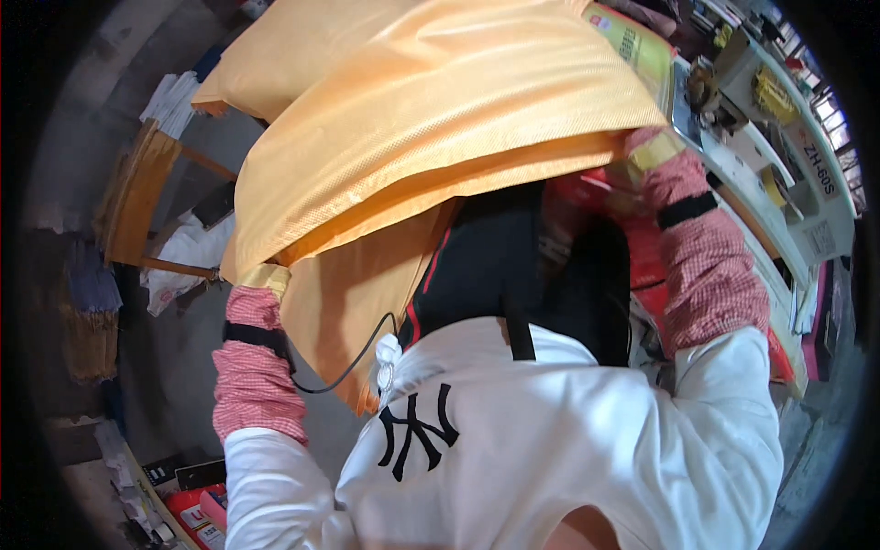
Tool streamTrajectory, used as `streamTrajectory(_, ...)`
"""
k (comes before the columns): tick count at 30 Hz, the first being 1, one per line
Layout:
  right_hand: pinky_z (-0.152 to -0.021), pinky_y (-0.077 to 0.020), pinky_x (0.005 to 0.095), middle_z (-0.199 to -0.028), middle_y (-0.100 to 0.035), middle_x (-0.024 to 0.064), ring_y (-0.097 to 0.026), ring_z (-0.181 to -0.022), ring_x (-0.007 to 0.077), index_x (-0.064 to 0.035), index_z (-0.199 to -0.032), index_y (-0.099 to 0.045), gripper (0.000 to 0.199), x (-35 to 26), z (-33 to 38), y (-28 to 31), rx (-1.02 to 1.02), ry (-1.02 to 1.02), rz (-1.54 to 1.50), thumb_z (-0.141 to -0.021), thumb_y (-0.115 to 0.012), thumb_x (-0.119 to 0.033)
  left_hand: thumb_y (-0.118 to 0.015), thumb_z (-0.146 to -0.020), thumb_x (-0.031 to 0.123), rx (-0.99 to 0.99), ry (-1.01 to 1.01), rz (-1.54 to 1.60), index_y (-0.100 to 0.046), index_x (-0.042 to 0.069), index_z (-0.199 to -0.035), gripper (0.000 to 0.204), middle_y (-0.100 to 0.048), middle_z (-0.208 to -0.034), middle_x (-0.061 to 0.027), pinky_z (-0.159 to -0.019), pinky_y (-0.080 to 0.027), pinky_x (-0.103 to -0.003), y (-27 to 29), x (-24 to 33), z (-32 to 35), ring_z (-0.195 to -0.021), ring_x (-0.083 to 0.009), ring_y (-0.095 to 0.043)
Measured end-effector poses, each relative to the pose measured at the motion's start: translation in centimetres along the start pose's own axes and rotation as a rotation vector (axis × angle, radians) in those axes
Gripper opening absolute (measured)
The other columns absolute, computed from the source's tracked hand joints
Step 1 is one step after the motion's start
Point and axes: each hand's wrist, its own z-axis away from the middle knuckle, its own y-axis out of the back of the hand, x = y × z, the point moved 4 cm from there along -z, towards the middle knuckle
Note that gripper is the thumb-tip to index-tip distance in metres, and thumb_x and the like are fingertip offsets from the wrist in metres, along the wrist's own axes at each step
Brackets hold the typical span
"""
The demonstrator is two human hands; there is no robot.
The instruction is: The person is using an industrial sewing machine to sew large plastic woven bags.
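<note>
A large yellow-orange woven sack (440,110) spreads across the view in front of me, its long open edge facing my body. At the left end of that edge, my left hand (268,277) grips the material; the fingers are hidden in its fold. My right hand (649,151) is closed on the opposite end, its fingers also mostly covered. Both hands have pale yellow wraps, and red-checked sleeve covers with black bands run up the forearms. The material is stretched between my hands, with more of it hanging below toward my lap.
A wooden stool-like frame (147,197) stands at the left, beside a white plastic bag (188,257). On the right is a white machine table (761,183) with a yellow thread bundle (775,94). A black cable (353,367) loops near my waist.
</note>
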Motion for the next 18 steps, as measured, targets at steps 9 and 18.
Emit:
streamTrajectory(9,-0.076,-0.0475,0.0352,-0.092,-0.062,0.0133,-0.060,-0.086,0.0285,-0.0064,-0.098,-0.062,0.024,2.7,-4.6,8.3,0.312,-0.015,-0.002,-0.081,-0.054,-0.021,-0.050,-0.084,0.020,0.255,-0.493,-0.119,-0.054,0.005,-0.115,0.035,-0.055,-0.116,-0.0118,-0.086,-0.043,-0.032,11.6,18.7,-10.0,-0.104,-0.0232,-0.053)
streamTrajectory(18,-0.078,-0.0464,0.0353,-0.092,-0.061,0.0136,-0.059,-0.087,0.0293,-0.0062,-0.100,-0.061,0.025,9.1,-10.0,6.6,0.204,-0.140,0.205,-0.081,-0.054,-0.021,-0.050,-0.085,0.023,0.080,-0.193,-0.215,-0.052,0.007,-0.118,0.037,-0.053,-0.120,-0.0126,-0.091,-0.041,-0.033,9.5,13.1,-12.3,-0.110,-0.0256,-0.050)
